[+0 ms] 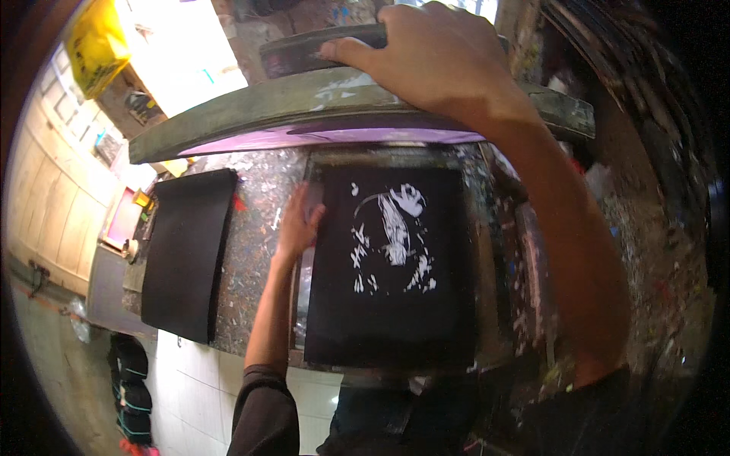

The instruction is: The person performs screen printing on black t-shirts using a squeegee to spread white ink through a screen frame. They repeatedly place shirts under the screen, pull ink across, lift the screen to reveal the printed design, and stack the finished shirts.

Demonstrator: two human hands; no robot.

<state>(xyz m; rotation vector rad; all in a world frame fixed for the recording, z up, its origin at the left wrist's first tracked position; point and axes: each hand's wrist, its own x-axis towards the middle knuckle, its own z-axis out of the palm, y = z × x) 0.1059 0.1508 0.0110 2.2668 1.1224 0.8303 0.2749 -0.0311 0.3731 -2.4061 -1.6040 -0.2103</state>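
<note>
A black flat piece [395, 327], seemingly fabric, lies on the printing board [479, 304] before me, with a white printed design [399, 228] on its upper half. My left hand [300, 220] is at its left edge, fingers stretched out and slightly blurred, apparently holding nothing. Above the piece, a wooden screen-printing frame [228, 121] is tilted up, its purple mesh [304, 137] showing underneath. My right hand [449, 64] is closed over the frame's raised edge. Its thumb lies along a dark bar [289, 57], perhaps a squeegee; the other fingertips are hidden.
A stack of black pieces [186, 258] lies to the left on a paint-spattered table [255, 220]. A yellow bag [99, 45] hangs at the upper left. Tied black bundles [135, 387] sit on the floor at the lower left. Dark stacked sheets [646, 83] line the right side.
</note>
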